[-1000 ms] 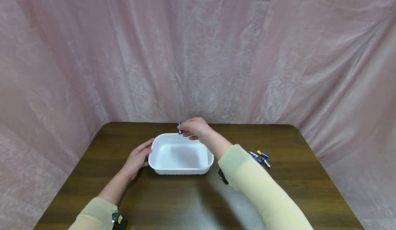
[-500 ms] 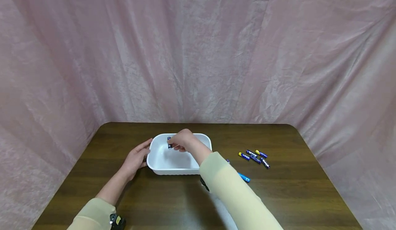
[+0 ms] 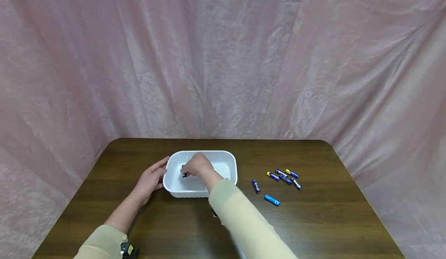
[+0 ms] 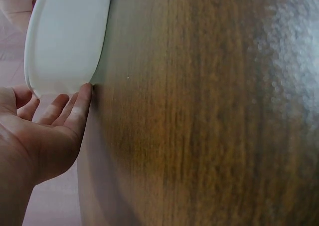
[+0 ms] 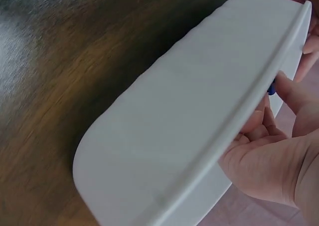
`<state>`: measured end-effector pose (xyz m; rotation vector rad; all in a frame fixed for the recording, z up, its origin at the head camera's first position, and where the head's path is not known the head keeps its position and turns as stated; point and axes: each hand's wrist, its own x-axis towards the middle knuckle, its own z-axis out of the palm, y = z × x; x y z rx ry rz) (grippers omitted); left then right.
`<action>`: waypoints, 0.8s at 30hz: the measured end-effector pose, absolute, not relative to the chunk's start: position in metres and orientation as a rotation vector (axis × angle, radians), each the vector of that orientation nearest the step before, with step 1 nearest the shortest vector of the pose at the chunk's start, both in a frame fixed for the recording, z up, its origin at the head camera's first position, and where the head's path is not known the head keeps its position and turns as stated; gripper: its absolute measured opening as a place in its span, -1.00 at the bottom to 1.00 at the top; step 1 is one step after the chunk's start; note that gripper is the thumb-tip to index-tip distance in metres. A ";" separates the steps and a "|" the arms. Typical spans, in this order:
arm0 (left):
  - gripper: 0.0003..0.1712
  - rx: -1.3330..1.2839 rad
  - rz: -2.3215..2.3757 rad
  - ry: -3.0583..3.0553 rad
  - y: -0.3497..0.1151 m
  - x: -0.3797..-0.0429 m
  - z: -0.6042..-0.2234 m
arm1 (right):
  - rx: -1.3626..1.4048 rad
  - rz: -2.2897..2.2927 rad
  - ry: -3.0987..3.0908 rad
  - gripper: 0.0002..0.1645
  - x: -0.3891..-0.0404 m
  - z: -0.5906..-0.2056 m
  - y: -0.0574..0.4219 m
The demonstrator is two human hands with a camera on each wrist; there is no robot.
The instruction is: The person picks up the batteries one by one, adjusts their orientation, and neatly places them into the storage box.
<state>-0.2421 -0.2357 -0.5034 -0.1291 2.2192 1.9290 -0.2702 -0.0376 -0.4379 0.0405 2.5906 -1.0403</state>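
A white rectangular plastic basin [image 3: 223,192] stands on the table. My left hand [image 3: 148,182] rests against its left end from outside, fingers fairly straight; the left wrist view shows the fingertips [image 4: 85,90] touching the wall. Inside the basin, my right hand [image 3: 198,165] pinches a dark blue battery [image 3: 184,175] low near the left part of the floor. In the right wrist view the basin's wall hides most of that battery, and a small blue bit [image 5: 271,89] shows by the thumb. Whether it touches the floor, I cannot tell.
Right of the basin lie a dark blue battery [image 3: 256,186] and a light blue battery [image 3: 272,200]. Farther right is a loose cluster of several blue batteries [image 3: 285,179], some yellow-ended. A pink curtain [image 3: 223,65] hangs behind the wooden table [image 3: 331,212].
My right hand has carried the battery from above the basin's back rim down and leftward into it. The left hand has stayed at the basin's end. Batteries behind the right arm have come into view.
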 end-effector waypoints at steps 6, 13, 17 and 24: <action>-0.39 -0.149 1.896 2.247 -0.235 -0.244 -0.502 | 0.073 -0.891 2.658 -0.75 -0.276 -0.442 -0.049; -0.37 -0.131 1.922 2.220 -0.233 -0.246 -0.502 | 0.120 -0.834 2.661 -0.75 -0.278 -0.439 -0.059; -0.37 -0.125 1.924 2.213 -0.232 -0.244 -0.503 | 0.144 -0.813 2.686 -0.72 -0.272 -0.441 -0.062; -0.37 -0.101 1.925 2.218 -0.232 -0.242 -0.503 | 0.141 -0.812 2.704 -0.73 -0.273 -0.446 -0.065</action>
